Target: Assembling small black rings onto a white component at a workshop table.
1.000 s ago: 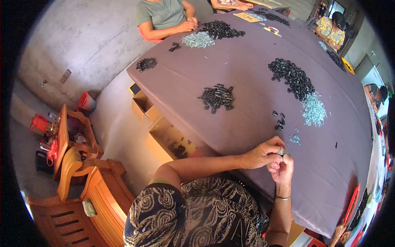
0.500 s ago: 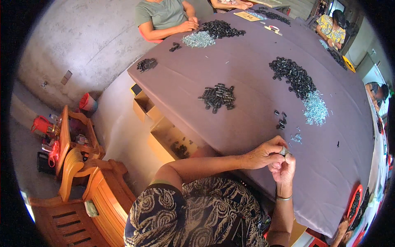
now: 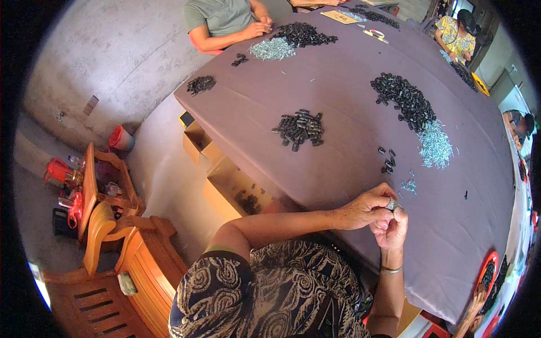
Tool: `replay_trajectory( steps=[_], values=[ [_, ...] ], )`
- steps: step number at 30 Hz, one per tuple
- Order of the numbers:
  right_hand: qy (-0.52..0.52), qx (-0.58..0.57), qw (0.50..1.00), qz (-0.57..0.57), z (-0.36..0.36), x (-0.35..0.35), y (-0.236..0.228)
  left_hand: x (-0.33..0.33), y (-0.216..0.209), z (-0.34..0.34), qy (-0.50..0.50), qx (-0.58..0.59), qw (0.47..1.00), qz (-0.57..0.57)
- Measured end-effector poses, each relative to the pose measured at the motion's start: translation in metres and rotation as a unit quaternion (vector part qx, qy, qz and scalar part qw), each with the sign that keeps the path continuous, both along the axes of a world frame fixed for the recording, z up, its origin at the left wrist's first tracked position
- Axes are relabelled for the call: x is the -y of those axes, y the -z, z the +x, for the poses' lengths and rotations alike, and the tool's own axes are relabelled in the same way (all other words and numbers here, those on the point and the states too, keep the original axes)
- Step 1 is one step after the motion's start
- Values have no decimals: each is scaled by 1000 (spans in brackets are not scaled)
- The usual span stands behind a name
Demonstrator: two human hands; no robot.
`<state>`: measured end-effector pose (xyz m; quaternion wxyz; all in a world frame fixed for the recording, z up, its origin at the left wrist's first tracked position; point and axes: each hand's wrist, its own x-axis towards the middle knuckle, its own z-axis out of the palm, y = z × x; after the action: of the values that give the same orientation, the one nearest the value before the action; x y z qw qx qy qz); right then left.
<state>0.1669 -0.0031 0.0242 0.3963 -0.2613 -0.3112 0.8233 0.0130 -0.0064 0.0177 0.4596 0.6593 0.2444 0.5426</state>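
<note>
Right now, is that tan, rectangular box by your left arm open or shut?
Open: the tan, rectangular box has no lid across its top, and small black pieces show inside.

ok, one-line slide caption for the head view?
Left hand and right hand close together above a cloth-covered table, near piles of black parts and silvery pins.
</note>
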Motion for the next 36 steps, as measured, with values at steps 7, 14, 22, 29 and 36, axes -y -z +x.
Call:
replay_trajectory(
  steps=[7,14,22,29,36],
  values=[
    [-3,-1,1000,2,-2,0,-2,0,-2,-1,2,-4,1000,-1],
    [-13,-21,1000,13,-3,0,-2,2,-3,0,-4,2,1000,-8],
    [13,-22,999,30,-7,1,2,4,-2,3,-21,10,999,-26],
    [17,-16,999,24,-5,-2,6,1,-1,3,-9,17,999,-33],
    [19,12,999,30,-6,0,-1,2,-4,3,-20,20,999,-20]
  ],
)
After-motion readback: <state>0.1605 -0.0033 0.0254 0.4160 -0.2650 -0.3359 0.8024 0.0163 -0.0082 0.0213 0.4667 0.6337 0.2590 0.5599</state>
